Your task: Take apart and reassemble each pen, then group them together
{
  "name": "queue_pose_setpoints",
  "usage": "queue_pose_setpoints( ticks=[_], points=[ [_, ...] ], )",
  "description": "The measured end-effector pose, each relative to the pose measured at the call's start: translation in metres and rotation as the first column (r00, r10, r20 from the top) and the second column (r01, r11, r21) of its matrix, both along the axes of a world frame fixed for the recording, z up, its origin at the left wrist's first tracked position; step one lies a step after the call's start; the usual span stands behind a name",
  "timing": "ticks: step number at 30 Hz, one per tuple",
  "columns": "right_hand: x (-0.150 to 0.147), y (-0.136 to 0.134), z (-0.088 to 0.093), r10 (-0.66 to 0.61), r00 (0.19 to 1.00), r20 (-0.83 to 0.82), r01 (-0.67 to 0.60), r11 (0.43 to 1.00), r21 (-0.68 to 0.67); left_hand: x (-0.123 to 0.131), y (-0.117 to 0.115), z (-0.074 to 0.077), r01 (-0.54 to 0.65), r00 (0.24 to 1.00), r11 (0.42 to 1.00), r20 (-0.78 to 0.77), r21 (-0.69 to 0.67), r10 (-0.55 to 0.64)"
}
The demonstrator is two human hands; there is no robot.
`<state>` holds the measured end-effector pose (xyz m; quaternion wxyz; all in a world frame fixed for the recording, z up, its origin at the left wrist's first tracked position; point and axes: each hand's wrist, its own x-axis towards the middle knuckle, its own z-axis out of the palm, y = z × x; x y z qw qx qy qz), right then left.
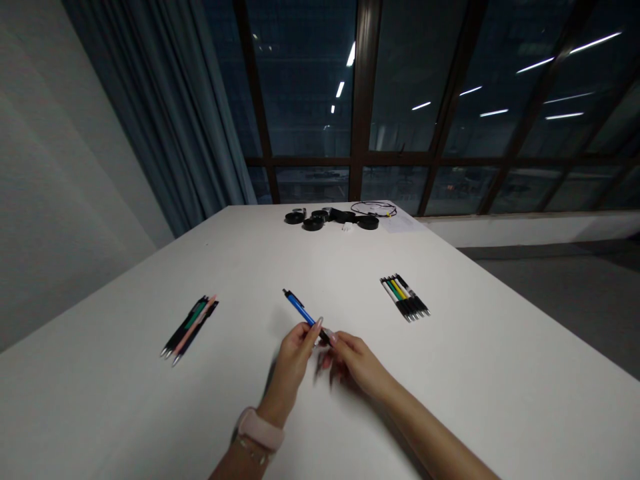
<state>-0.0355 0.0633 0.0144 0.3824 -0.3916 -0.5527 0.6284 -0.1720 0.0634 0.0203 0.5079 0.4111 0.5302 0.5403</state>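
Note:
A blue pen [300, 308] with a black clip end and a dark grip is held up over the white table [320, 267], its clip end pointing to the far left. My left hand [294, 353] pinches the barrel near its middle between thumb and fingers. At the near end, the thumb and forefinger of my right hand [357, 363] close on the dark grip. The lower fingers of my right hand are blurred, and the pen's tip is hidden by them. A pink band sits on my left wrist.
Several pens [190, 327], dark, green and pink, lie side by side on the left. To the right lies a neat row of pens [404, 297] in white, green, yellow and black. Black round items [313, 223], a cable [374, 208] and a paper sheet [404, 223] occupy the table's far end.

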Motion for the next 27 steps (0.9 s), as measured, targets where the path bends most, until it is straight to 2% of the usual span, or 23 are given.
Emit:
queue_pose_setpoints(
  ticks=[3,8,14,20,25,27],
  points=[
    [0.0001,0.0005,0.0003,0.034,0.999,0.004,-0.034,0.999,-0.008,0.001,-0.0009,0.0012,0.015,1.0,1.0,0.001,-0.01,-0.015],
    [0.0003,0.0,0.003,-0.057,0.998,-0.011,0.057,0.998,-0.001,-0.0009,0.0004,-0.0018,-0.034,0.999,0.999,-0.024,0.015,0.034],
    [0.0,0.0019,-0.002,0.033,0.999,-0.004,-0.033,0.999,-0.039,-0.001,0.0017,-0.0018,-0.024,1.0,1.0,-0.02,0.001,0.024],
    [-0.0008,0.0038,-0.0046,-0.059,0.998,-0.03,0.059,0.998,-0.029,-0.0014,0.0024,-0.0043,-0.036,0.999,0.999,-0.028,-0.008,0.036],
    [-0.0012,0.0029,0.0007,0.061,0.998,-0.001,-0.06,0.995,-0.077,0.0011,0.002,0.0006,-0.001,0.999,1.0,0.032,0.001,0.001],
    [-0.0012,0.0034,0.0004,0.065,0.998,-0.011,-0.065,0.995,-0.074,0.0013,0.002,0.0011,-0.002,1.0,1.0,0.017,-0.01,0.003]
  ],
)
